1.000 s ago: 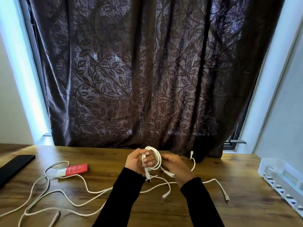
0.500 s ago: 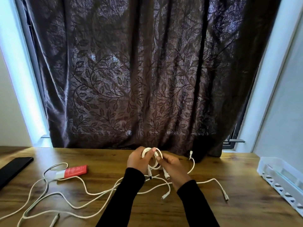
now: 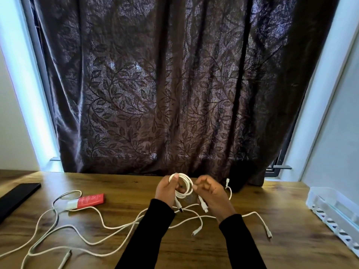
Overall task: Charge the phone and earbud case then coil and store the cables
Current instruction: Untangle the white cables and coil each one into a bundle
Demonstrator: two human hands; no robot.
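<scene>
Closest to the camera, loose white cables (image 3: 108, 226) sprawled all over the wooden table (image 3: 291, 239), a couple of free plug ends lying near the person's black sleeves. So plenty was left to tidy.

A bit further out, both hands were up over the table working on one coiled cable (image 3: 183, 186). The left hand (image 3: 166, 191) gripped the white loops, thumb over the top of the bundle, and two connector ends dangled below it. The right hand (image 3: 210, 193) sat just beside the coil with its fingers curled, pinching at the right edge of the loops, though it was a little blurry so how firm that pinch was is hard to say.

Off to the left lay a red and white tube-like thing (image 3: 87, 200) with cable looped round its near end, and a dark flat slab (image 3: 17, 195) at the left edge, maybe the phone. Couldn't spot an earbud case. On the right edge sat a white tray (image 3: 334, 208), well apart from the hands. Dark leafy curtain (image 3: 174, 94) at the back.

Looked like the coiling step, with the first cable nearly wound. Next move probably needed the tail ends tucked in so the loops wouldn't spring open, then a carry over to that tray.
</scene>
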